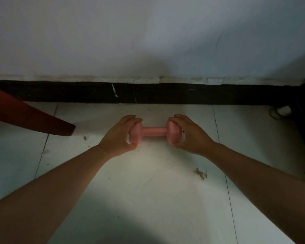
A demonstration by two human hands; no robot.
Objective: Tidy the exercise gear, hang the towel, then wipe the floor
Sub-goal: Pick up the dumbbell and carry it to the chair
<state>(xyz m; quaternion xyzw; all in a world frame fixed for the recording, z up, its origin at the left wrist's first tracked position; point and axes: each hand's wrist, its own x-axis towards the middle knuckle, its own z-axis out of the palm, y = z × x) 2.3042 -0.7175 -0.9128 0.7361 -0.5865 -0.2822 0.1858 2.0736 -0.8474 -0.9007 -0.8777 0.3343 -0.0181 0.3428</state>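
Dumbbell: pink dumbbell (154, 132) lies crosswise over the white tiled floor (148, 191), near the black skirting (183, 93); whether it rests on the floor or is just lifted cannot be told
Left hand: left hand (120, 136) grips the dumbbell's left end, fingers (133, 119) curled over the top, thumb under the near edge
Right hand: right hand (190, 136) grips the right end the same way, fingers curled over the top, thumb at the near edge
Bar: bare between the two hands
Wall: pale wall (148, 41) above the skirting
Left side: a reddish-brown furniture leg (30, 118) slants down to the floor
Floor: a dirt clump (200, 173) near the right forearm, small specks scattered around
Far right: a small pale object (283, 110) by the skirting, too dim to identify
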